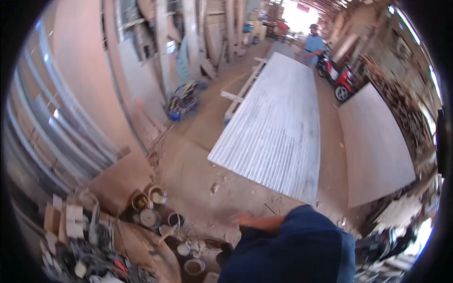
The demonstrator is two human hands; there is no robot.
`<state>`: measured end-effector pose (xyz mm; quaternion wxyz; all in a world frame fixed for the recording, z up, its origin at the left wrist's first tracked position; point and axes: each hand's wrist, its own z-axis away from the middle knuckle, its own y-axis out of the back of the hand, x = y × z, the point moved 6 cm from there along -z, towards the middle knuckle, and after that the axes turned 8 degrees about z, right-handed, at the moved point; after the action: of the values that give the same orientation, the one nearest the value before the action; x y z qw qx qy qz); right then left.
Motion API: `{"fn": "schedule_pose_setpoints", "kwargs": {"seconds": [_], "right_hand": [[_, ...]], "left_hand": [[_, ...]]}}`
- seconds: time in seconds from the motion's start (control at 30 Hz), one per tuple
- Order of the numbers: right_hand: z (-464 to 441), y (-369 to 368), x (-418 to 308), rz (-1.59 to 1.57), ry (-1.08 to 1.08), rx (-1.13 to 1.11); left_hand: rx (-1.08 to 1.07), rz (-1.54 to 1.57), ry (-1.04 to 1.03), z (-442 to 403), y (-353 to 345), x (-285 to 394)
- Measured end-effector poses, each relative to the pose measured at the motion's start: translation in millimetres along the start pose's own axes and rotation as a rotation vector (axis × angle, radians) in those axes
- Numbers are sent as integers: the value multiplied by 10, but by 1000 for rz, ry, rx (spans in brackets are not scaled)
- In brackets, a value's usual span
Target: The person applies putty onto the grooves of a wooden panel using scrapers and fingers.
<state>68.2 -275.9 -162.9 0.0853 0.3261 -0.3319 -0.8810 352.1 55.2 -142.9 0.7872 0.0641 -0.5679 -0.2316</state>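
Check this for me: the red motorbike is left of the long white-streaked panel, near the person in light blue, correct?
Wrong side: the head view shows the red motorbike right of the long panel, near the person in light blue.

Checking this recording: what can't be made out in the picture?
All in the head view:
- Right hand: motion blur hides the fingers and whether they hold anything.
- Left hand: does not show; I cannot tell whether the body hides it or it is out of frame.
- Far person in light blue: too small to make out the fingers.
- Bright opening: glare hides what lies beyond.
- Dark blue shirt: cut off by the bottom edge.
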Motion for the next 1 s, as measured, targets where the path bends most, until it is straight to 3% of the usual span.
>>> {"fn": "schedule_pose_setpoints", "kwargs": {"seconds": [0.03, 0.07, 0.13, 0.2, 0.23, 0.27, 0.3, 0.33, 0.4, 0.43, 0.47, 0.5, 0.53, 0.57, 0.63, 0.67, 0.73, 0.77, 0.8, 0.83, 0.87, 0.93, 1.0], "right_hand": [[187, 252, 919, 273, 258, 177], [835, 835, 1247, 467, -189, 33], [1563, 787, 2808, 155, -463, 476], [2226, 943, 3189, 57, -1092, 385], [2387, 1007, 3190, 19, -1103, 399], [2747, 1094, 3184, -296, -1233, 647], [2984, 1120, 3126, -626, -1334, 896], [3015, 1226, 3101, -651, -1340, 910], [3086, 1295, 3202, -338, -1374, 568], [3062, 1161, 3357, -363, -1385, 547], [3029, 1034, 3538, -370, -1435, 671], [3002, 775, 3681, -384, -1494, 780], [3018, 579, 3744, -853, -1539, 1119], [2936, 425, 3818, -1327, -1518, 1470], [2699, 292, 4006, -1203, -1193, 1736], [2717, 344, 3909, -1232, -1221, 1722], [2749, 783, 3748, -1411, -1076, 1483], [2716, 728, 3762, -1429, -1088, 1473], [2657, 734, 3784, -1573, -965, 1487], [2606, 721, 3820, -1708, -835, 1497], [2642, 733, 3798, -1721, -846, 1493], [2737, 812, 3703, -1879, -860, 1406], [2827, 691, 3634, -1902, -915, 1418]], "left_hand": [[-64, -148, -57, 62, -345, 0], [-165, -260, -110, 135, -726, 8], [-360, -413, -267, 173, -1494, 201], [-515, -395, -513, 139, -2198, 664], [-587, -319, -688, 279, -2548, 1187], [-663, -238, -842, 555, -2813, 1661], [-745, -242, -752, 459, -3134, 1752], [-822, -239, -663, 367, -3513, 1896], [-731, -272, -792, 720, -4006, 2521], [-736, -410, -813, 904, -4249, 2756], [-742, -551, -835, 1069, -4500, 2924], [-787, -548, -1059, 1217, -4827, 2980], [-840, -542, -1283, 1393, -5093, 2988], [-874, -668, -1297, 1486, -5345, 2881], [-957, -767, -1375, 1833, -5766, 2675], [-1009, -754, -1439, 2005, -5894, 2586], [-972, -936, -1528, 2640, -6046, 2497], [-1028, -911, -1592, 2894, -6103, 2385], [-1086, -875, -1655, 3158, -6165, 2251], [-1220, -841, -1674, 3471, -6151, 2084], [-1386, -618, -1699, 3892, -6036, 2053], [-1960, -790, -1502, 4544, -5888, 1601], [-2470, -424, -1840, 5198, -5637, 1581]]}}
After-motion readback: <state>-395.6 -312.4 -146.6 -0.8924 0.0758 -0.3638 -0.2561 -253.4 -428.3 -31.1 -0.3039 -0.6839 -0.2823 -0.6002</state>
